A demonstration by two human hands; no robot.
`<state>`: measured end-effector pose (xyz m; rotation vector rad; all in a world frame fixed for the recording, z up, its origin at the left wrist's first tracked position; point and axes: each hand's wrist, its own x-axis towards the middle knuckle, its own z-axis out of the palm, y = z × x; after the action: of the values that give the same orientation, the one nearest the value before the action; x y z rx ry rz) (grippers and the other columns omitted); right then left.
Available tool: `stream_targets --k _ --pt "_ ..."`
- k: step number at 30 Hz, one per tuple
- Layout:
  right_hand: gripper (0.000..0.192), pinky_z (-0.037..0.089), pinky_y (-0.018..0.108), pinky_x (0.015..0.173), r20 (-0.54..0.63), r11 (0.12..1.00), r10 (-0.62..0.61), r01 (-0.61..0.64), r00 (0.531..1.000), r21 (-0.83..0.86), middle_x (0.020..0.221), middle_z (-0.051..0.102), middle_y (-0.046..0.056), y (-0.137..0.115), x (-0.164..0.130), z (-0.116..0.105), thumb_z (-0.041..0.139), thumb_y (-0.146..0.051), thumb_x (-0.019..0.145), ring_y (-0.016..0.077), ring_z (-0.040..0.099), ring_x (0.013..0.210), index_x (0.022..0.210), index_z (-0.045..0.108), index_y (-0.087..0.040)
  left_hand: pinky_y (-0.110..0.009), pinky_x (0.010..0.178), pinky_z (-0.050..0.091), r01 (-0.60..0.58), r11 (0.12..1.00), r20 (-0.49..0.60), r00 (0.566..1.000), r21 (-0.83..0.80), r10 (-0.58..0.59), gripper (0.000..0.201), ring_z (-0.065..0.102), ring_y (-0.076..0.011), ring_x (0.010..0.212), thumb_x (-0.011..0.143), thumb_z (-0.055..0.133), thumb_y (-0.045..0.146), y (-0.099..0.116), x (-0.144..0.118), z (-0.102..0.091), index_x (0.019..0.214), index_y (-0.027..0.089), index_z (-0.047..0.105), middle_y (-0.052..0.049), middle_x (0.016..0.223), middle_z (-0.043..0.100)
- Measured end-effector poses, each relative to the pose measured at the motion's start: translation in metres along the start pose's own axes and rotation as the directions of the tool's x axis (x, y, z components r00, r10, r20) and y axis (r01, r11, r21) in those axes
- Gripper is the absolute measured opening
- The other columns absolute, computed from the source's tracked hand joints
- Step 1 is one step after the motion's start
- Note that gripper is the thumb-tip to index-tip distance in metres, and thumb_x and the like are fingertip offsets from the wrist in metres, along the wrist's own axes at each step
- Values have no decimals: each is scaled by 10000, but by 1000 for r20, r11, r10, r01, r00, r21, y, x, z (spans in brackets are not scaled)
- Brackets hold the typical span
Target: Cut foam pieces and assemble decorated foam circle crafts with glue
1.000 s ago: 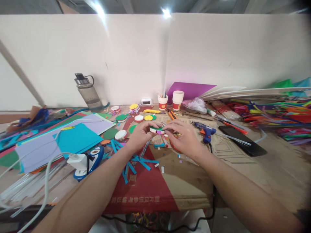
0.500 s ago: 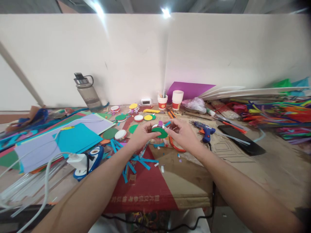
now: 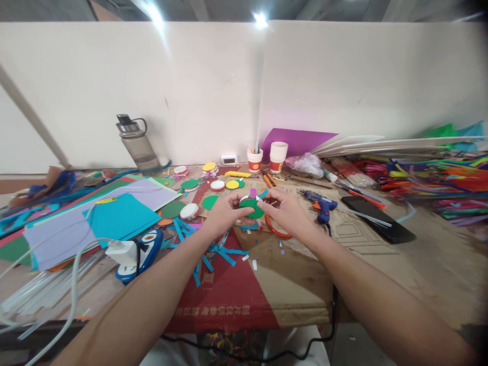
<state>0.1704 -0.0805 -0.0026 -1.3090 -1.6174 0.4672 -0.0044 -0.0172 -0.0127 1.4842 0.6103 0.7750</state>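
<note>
Both hands hold one small round white lid with a green paper disc (image 3: pixel 252 207) on its face, tilted toward me above the table's middle. My left hand (image 3: pixel 223 213) grips its left rim, and my right hand (image 3: pixel 286 211) pinches its right rim. A small purple paper piece sticks up at the lid's top. Orange-handled scissors (image 3: pixel 277 230) lie on the cardboard just under my right hand. Blue paper strips (image 3: pixel 213 252) are scattered below my left hand.
Coloured paper sheets (image 3: pixel 114 216) and a blue tape dispenser (image 3: pixel 139 249) lie at left. A water bottle (image 3: pixel 138 145), two paper cups (image 3: pixel 278 157), more paper-covered lids (image 3: pixel 218 185), a blue glue gun (image 3: pixel 322 206), a black phone (image 3: pixel 377 219) and piles of pipe cleaners (image 3: pixel 438 183) surround the cardboard mat.
The lid was lying flat, low over the table. Both hands have lifted it and tilted its green face toward me; my right hand has left the scissors uncovered.
</note>
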Motion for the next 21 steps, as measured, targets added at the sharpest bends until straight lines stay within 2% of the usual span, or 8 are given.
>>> stream_targets --k 9,21 --pt "173 404 272 647 9 994 89 -89 996 56 704 604 -6 0 1 0 598 -337 787 135 526 659 722 628 -180 -405 710 625 -6 1000 -30 1000 -9 6 376 682 -188 766 655 822 322 -1 0 2 906 133 617 -11 836 646" --pt "218 396 272 643 54 980 168 -173 984 102 687 605 -2 0 2 0 590 -372 781 144 528 673 723 642 -169 -402 704 626 42 997 -84 995 -66 -47 403 684 -179 738 622 846 327 -5 -1 4 888 124 621 -16 837 658"
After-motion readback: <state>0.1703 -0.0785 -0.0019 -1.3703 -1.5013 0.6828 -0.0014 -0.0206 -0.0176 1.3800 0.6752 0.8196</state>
